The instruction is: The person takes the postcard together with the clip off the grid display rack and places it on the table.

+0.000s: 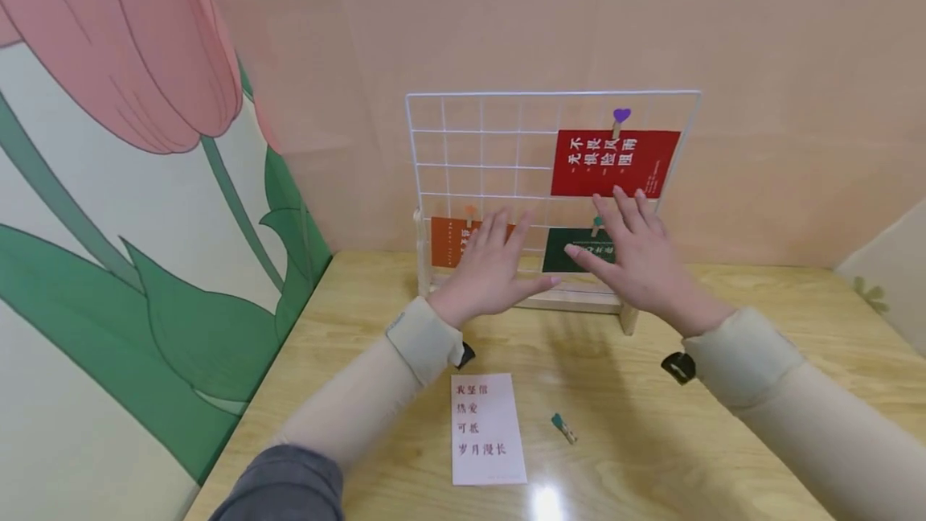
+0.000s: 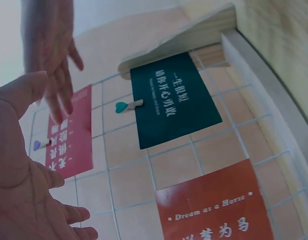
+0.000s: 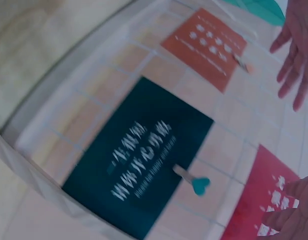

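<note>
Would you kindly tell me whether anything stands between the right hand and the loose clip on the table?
Nothing visible blocks the right hand: the loose clip lies uncovered on the tabletop, and the white card sits left of it, off that path.

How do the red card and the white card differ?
The red card is clipped to the wire grid; the white card lies flat on the table. The red card is printed in white, the white card in dark red. Both are rectangular and carry characters.

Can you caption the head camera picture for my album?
Left hand and right hand before a wire grid with clipped red card, orange card and green card; white card on table.
</note>
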Demonstrator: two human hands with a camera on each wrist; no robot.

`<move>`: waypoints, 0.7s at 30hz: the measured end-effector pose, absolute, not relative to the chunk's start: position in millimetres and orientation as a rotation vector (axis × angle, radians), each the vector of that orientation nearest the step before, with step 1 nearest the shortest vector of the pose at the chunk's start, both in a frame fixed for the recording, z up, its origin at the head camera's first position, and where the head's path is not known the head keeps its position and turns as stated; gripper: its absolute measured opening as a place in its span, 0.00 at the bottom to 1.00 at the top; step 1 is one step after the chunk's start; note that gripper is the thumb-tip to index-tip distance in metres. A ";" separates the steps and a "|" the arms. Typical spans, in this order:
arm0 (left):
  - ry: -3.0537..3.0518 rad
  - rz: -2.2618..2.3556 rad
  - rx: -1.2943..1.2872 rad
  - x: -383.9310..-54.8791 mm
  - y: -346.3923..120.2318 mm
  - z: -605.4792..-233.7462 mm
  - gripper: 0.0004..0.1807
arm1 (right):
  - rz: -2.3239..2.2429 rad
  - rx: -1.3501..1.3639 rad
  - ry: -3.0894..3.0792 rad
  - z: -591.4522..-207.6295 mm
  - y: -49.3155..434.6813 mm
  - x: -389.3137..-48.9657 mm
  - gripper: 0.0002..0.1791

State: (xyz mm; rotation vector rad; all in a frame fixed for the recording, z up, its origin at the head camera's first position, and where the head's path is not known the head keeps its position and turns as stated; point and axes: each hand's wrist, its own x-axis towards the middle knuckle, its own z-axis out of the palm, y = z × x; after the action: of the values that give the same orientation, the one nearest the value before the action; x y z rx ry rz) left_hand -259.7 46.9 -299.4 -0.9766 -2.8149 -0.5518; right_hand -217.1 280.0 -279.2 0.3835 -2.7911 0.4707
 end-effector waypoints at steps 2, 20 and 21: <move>-2.803 -0.550 -0.986 -261.8 49.1 -295.7 0.55 | 0.487 0.360 -2.793 -270.6 282.5 -219.3 0.52; -2.871 -0.596 -0.995 -276.7 73.8 -271.0 0.54 | 0.403 0.251 -2.681 -220.0 296.8 -252.1 0.44; -2.873 -0.596 -0.992 -277.1 73.7 -270.9 0.54 | 0.404 0.249 -2.677 -217.8 295.8 -253.8 0.44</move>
State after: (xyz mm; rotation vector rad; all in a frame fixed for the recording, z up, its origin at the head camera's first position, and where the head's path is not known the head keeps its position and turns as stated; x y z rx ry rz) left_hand -277.1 73.7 -270.9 -0.9924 -2.8725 -0.5958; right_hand -253.8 295.8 -217.8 0.2492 -2.6774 0.4041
